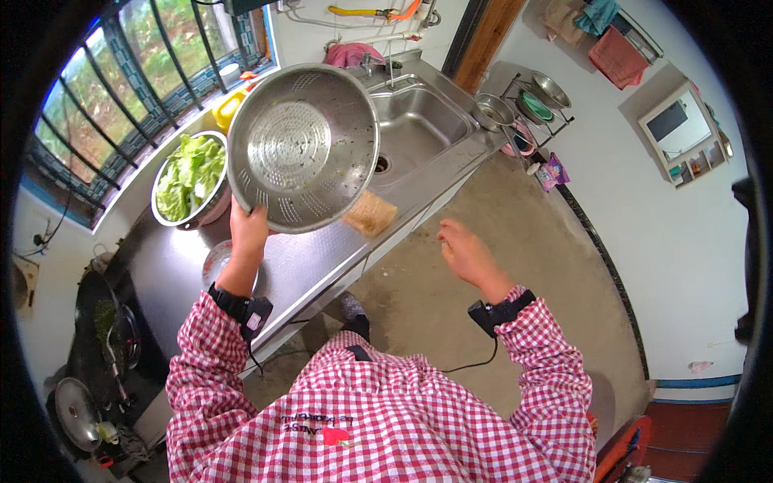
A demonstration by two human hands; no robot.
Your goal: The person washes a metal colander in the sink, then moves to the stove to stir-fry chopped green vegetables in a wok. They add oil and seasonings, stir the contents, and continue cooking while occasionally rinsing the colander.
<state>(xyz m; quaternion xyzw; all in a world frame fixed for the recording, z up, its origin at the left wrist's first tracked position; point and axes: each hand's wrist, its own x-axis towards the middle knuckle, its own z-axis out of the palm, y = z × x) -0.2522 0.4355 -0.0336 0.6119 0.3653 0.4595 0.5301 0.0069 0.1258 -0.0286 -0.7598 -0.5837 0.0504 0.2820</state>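
A wide stainless steel colander is held up over the counter by its near rim in my left hand. Small green bits cling to its perforated inner wall. My right hand hangs over the floor off the counter's front edge, fingers loosely curled, nothing visible in it. Just left of the colander stands a metal bowl heaped with leafy green lettuce. Partly behind my left wrist lies a patterned plate. A tan scouring cloth or sponge rests under the colander's right side.
The stainless steel sink with its faucet is beyond the colander. A yellow bottle stands by the barred window. At left, a wok holds dark green food near a metal lid. A dish rack stands past the sink.
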